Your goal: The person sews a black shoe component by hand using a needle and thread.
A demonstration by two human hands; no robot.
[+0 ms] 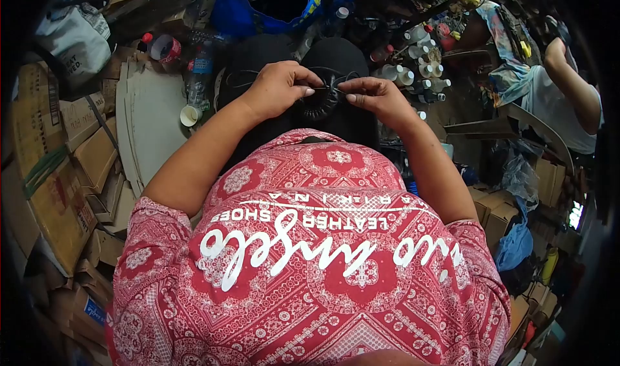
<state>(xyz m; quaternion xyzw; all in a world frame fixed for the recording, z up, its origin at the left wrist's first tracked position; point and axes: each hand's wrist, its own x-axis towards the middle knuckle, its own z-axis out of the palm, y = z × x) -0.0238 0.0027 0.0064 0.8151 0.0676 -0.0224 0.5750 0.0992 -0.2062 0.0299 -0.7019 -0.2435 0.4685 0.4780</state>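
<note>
A black leather piece (321,100), rounded and ribbed, lies on my black-trousered lap (336,59). My left hand (276,88) pinches its top edge from the left, thumb and fingertips closed on it. From the other side my right hand (378,98) grips the same edge, fingertips nearly meeting the left ones. A thin black thread or lace runs out from between the fingers. My red patterned shirt (310,262) fills the lower view.
Stacked cardboard sheets and boxes (71,172) crowd the left side. A water bottle (200,75) and white cup (190,115) stand by my left knee. Several small glue bottles (413,69) sit right of my knee. Another person's arm (571,85) shows at the far right.
</note>
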